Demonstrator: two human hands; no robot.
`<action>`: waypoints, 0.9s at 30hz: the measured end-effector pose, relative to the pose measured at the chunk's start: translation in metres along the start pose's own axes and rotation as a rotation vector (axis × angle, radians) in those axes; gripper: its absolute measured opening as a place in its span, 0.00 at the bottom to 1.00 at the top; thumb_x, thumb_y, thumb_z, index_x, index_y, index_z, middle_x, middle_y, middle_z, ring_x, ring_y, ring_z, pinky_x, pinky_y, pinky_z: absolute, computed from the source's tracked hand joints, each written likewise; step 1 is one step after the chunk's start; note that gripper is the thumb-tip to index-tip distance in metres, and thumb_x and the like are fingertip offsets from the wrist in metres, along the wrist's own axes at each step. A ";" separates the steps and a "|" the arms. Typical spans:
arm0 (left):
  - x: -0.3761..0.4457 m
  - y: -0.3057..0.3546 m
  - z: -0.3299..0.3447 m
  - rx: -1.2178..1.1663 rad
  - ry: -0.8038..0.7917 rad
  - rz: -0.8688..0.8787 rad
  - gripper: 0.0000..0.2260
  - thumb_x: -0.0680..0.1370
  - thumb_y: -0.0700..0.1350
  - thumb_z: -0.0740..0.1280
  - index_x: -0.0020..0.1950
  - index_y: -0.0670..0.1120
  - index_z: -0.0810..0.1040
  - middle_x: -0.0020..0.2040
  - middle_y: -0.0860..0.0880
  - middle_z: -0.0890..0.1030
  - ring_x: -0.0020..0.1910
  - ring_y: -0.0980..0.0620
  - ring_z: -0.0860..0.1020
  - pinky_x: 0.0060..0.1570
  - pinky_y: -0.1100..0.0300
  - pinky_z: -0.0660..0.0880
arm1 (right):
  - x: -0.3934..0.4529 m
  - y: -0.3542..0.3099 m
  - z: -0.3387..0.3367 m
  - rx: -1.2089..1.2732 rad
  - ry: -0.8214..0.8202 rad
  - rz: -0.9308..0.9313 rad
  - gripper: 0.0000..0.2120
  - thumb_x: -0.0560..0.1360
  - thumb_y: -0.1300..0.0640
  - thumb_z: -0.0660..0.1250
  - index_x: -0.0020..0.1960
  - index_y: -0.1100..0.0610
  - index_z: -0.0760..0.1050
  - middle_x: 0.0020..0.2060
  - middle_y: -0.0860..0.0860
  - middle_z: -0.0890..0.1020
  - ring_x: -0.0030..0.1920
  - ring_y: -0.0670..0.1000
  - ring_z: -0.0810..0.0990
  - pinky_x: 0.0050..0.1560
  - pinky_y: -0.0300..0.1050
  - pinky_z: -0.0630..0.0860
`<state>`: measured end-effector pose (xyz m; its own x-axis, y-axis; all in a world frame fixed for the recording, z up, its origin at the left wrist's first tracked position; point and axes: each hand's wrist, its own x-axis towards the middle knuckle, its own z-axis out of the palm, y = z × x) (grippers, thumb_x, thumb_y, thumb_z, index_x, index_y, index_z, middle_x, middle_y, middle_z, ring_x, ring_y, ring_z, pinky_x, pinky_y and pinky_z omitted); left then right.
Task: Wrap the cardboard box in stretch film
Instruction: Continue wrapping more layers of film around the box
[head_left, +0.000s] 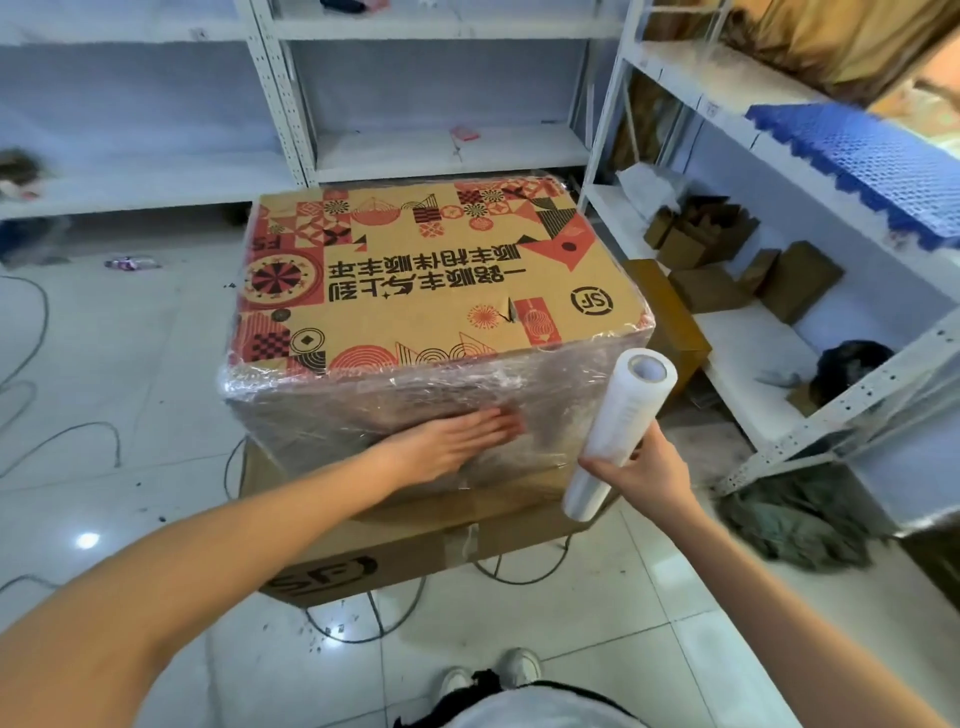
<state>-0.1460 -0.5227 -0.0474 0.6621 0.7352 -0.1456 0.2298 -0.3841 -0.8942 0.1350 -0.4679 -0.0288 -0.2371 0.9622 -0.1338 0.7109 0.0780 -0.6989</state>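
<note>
A large cardboard box (415, 280) with red and black printed patterns on top stands in the middle, resting on a lower, flatter cardboard box (415, 551). Clear stretch film (322, 400) covers its near side face and wraps round the corners. My left hand (457, 441) lies flat with straight fingers against the filmed near face. My right hand (644, 473) grips a white roll of stretch film (621, 431) near its lower end, held tilted just off the box's near right corner.
White metal shelving (447, 150) stands behind the box and along the right (789, 364), holding small brown boxes (711, 249) and a blue plastic grid (872, 156). Cables (62, 431) trail over the tiled floor. A grey-green cloth heap (800, 519) lies at the right. My shoes (493, 675) show below.
</note>
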 end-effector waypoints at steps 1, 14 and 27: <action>0.001 0.004 0.000 0.050 -0.010 0.038 0.28 0.80 0.51 0.55 0.76 0.41 0.55 0.77 0.40 0.44 0.73 0.36 0.38 0.66 0.37 0.26 | 0.002 -0.001 -0.001 -0.006 0.035 0.022 0.39 0.64 0.45 0.78 0.69 0.48 0.63 0.53 0.45 0.79 0.55 0.52 0.79 0.55 0.53 0.76; 0.008 0.020 -0.031 0.058 0.083 0.060 0.28 0.74 0.35 0.54 0.75 0.37 0.55 0.75 0.36 0.56 0.75 0.38 0.53 0.74 0.44 0.49 | 0.035 0.028 -0.002 0.345 -0.124 -0.176 0.41 0.60 0.44 0.78 0.67 0.53 0.66 0.58 0.47 0.76 0.59 0.44 0.75 0.58 0.48 0.76; 0.045 -0.049 -0.041 -0.094 -0.021 -0.010 0.25 0.78 0.57 0.60 0.72 0.48 0.67 0.74 0.45 0.57 0.75 0.45 0.50 0.72 0.43 0.34 | 0.055 0.040 -0.004 0.301 -0.109 -0.306 0.28 0.66 0.57 0.78 0.63 0.55 0.71 0.48 0.42 0.79 0.49 0.42 0.77 0.48 0.38 0.74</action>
<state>-0.0980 -0.4941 0.0072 0.6447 0.7503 -0.1465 0.3031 -0.4268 -0.8520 0.1532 -0.4109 -0.0611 -0.4866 0.8722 0.0486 0.3763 0.2596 -0.8894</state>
